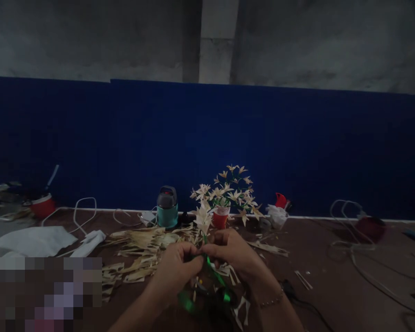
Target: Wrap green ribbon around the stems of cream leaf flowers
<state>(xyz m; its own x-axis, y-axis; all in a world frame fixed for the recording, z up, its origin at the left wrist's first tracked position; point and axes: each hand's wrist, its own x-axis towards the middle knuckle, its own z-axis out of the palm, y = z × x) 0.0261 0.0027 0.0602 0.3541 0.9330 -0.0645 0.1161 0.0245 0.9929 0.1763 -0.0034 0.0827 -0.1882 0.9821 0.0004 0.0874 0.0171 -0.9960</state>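
Observation:
A pale flower [204, 220] with pointed petals stands upright on a thin green stem between my hands. My left hand [180, 267] is closed, its thumb and fingers pinching the stem below the bloom. Close against it, my right hand [230, 251] is closed too, pinching the stem just under the petals. A shiny green strip [217, 275] hangs down from the fingers toward a dark, blurred item. Behind the hands, a red and white cup [221, 217] holds many similar pale flowers [233, 196] on green stems.
Dried husk pieces [141, 244] lie left of my hands on the brown table [318, 286]. A teal container [167, 212] stands behind them. White cloth [34, 240] and a red bucket [43, 206] are at left. Cables [363, 272] cross the right side, near a crumpled white bag [277, 216].

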